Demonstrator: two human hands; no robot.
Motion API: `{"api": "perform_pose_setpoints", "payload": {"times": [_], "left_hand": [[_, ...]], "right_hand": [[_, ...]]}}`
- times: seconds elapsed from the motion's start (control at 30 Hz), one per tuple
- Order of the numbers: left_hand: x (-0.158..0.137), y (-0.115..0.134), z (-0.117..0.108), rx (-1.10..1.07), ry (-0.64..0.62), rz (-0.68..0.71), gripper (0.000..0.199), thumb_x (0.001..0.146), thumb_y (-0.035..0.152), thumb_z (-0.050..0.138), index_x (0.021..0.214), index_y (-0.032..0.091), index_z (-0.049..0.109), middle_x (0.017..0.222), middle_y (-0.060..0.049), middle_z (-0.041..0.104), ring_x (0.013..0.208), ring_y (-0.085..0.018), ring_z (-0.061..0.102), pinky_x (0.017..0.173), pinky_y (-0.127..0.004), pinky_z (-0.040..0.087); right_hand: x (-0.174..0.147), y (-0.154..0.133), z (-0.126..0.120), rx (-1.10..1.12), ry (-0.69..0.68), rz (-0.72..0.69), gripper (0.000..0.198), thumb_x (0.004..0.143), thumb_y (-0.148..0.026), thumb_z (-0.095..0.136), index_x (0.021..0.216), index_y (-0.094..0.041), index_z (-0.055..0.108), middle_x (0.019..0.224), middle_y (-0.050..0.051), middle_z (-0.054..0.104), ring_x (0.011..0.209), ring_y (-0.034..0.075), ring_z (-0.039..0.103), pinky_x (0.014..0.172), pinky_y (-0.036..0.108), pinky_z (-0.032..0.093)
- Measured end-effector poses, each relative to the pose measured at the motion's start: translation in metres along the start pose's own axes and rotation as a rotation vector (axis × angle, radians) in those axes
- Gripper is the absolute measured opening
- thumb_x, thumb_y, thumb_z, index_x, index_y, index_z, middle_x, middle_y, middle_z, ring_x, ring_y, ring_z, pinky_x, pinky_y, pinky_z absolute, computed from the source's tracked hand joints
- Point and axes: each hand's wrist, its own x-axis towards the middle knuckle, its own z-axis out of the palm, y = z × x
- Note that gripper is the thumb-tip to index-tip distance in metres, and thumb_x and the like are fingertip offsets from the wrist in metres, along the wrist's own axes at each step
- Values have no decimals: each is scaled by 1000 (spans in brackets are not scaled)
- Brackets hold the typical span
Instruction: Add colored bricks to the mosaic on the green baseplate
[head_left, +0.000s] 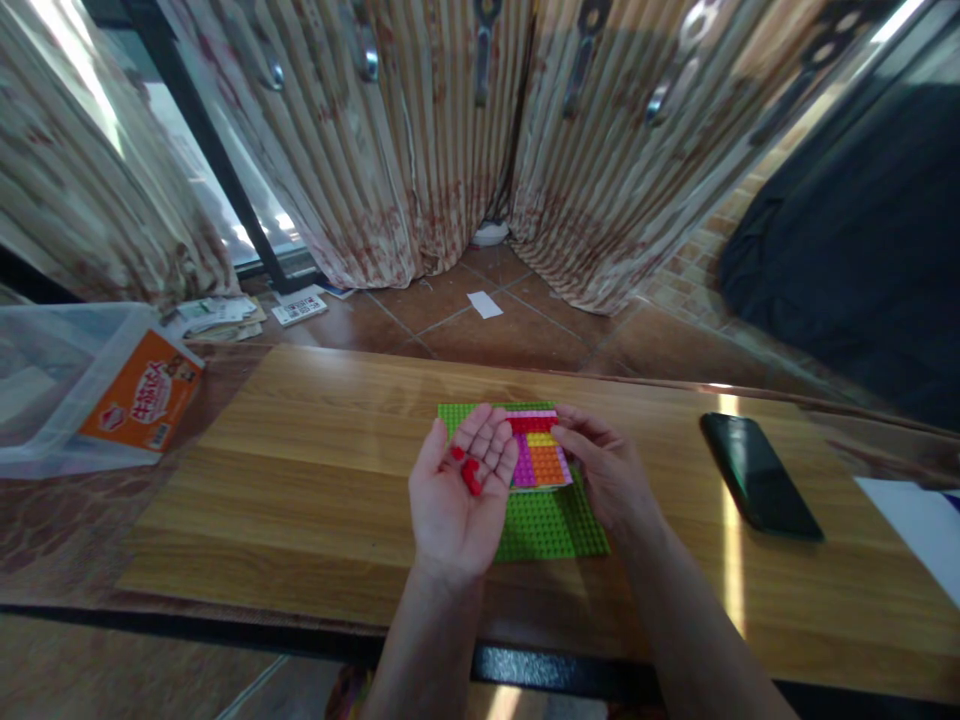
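Observation:
My left hand (457, 510) is palm up and slightly cupped, its fingers stretched forward. Several small red toy bricks (471, 475) lie in it. Beyond and beneath it is a green studded baseplate (551, 530) on the wooden table. A brick build (546, 465) of pink, red, yellow, purple and orange pieces sits over the baseplate, its left part hidden by my left fingers. My right hand (604, 465) has thumb and fingers closed at the build's upper right edge, by the end of the red row. Whether a loose brick is between those fingertips is hidden.
A black phone (761, 475) lies on the table (315, 480) at the right, with white paper (911, 525) at the far right edge. A clear plastic box (60, 390) with an orange label stands at the left. Striped curtains (420, 150) hang beyond the table.

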Motion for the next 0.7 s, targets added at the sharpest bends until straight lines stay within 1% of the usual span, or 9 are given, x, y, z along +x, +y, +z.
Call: {"api": "perform_pose_setpoints", "payload": {"times": [0.13,0.27,0.37,0.53,0.7], "left_hand": [[0,1,1,-2,6,1,35,90,34,46,89,7,69,84,-11,71,80,-15,67,82,-27,54],[-1,1,2,0,17,5,35,90,33,45,88,7,69,83,-11,71,80,-15,67,82,-27,54],[0,1,2,11,27,14,35,91,32,45,87,7,69,83,-11,71,80,-15,67,83,-27,53],[-1,-1,3,40,38,19,34,90,31,46,88,7,69,84,-11,71,81,-15,67,85,-28,53],[-1,-2,3,62,36,29,32,90,31,47,89,8,69,86,-10,71,81,-15,67,85,-28,53]], "right_hand": [[1,-3,0,-22,-20,4,31,60,-27,82,89,-23,72,79,-2,69,67,11,61,66,26,51],[1,-6,4,21,-42,66,31,57,-26,83,86,-23,73,76,-3,69,65,11,62,65,25,51],[1,-8,7,59,-50,107,29,57,-25,83,84,-22,73,76,-2,71,64,11,63,63,24,51],[3,-8,9,60,-39,129,29,55,-23,83,83,-21,73,71,-3,70,57,10,61,56,22,49],[5,-8,11,39,-16,135,28,56,-23,82,82,-20,72,68,-3,69,56,10,60,55,23,49]]}}
